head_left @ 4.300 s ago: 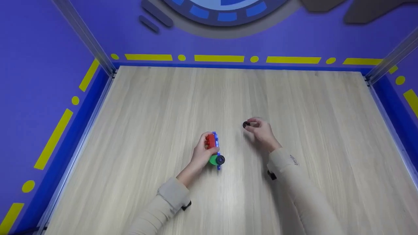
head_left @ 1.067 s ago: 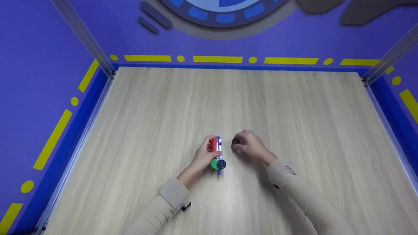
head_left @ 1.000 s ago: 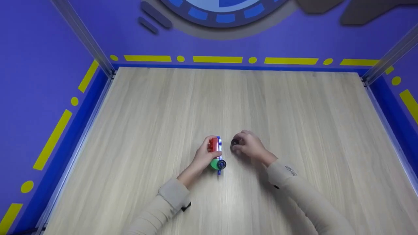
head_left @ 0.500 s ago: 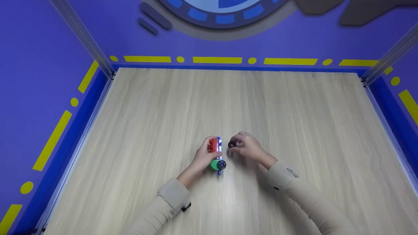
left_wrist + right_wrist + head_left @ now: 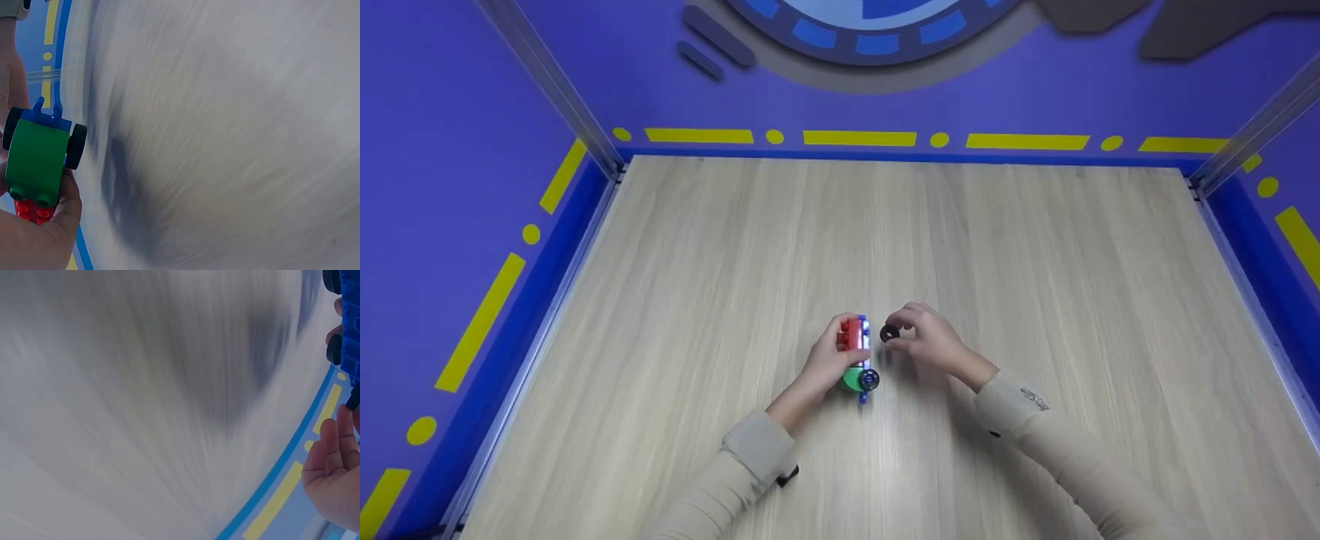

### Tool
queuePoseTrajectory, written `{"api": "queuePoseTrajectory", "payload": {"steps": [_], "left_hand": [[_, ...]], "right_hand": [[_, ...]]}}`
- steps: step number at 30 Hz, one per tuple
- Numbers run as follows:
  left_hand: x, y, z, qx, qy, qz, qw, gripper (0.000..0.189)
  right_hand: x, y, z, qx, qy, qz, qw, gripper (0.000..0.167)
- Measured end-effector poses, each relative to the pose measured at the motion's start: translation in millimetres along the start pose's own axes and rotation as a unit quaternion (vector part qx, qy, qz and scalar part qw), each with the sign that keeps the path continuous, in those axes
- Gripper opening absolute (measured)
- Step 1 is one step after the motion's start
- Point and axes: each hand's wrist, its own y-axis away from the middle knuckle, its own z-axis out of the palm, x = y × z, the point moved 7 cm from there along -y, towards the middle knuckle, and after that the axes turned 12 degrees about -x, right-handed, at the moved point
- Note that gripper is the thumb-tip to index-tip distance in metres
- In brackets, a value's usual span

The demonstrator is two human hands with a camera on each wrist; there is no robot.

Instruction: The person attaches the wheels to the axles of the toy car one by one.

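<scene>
My left hand point(image 5: 826, 364) grips a toy brick car on its side. It has a blue base point(image 5: 351, 326), a red studded brick point(image 5: 853, 334) and a green curved brick point(image 5: 36, 157). Black wheels point(image 5: 77, 146) flank the green end, and another wheel point(image 5: 334, 349) shows along the base in the right wrist view. My right hand point(image 5: 934, 341) pinches a loose black wheel point(image 5: 884, 331) between thumb and fingers. This wheel is a short way right of the base in the head view. In the right wrist view only its dark edge point(image 5: 353, 399) shows beside the base.
Both hands are above a pale wood-grain tabletop point(image 5: 735, 240). Blue-purple panels point(image 5: 675, 97) with yellow dashes border it at the back and sides, and metal posts point(image 5: 559, 82) stand at the back corners.
My right hand has brought the wheel left and nearer to me, up close to the car. My left hand and the car have shifted only slightly.
</scene>
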Motion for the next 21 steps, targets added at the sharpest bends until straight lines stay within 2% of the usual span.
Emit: {"api": "queuePoseTrajectory", "payload": {"steps": [8,21], "left_hand": [[-0.2,0.0,-0.4,0.003,0.001,0.005,1.0000,0.055],[2.2,0.9,1.0,-0.012,0.003,0.014,0.9998,0.057]], "right_hand": [[-11.0,2.6,-3.5,0.014,0.018,-0.038,0.9990,0.023],[-21.1,6.3,-4.6,0.029,0.027,-0.056,0.9977,0.024]]}}
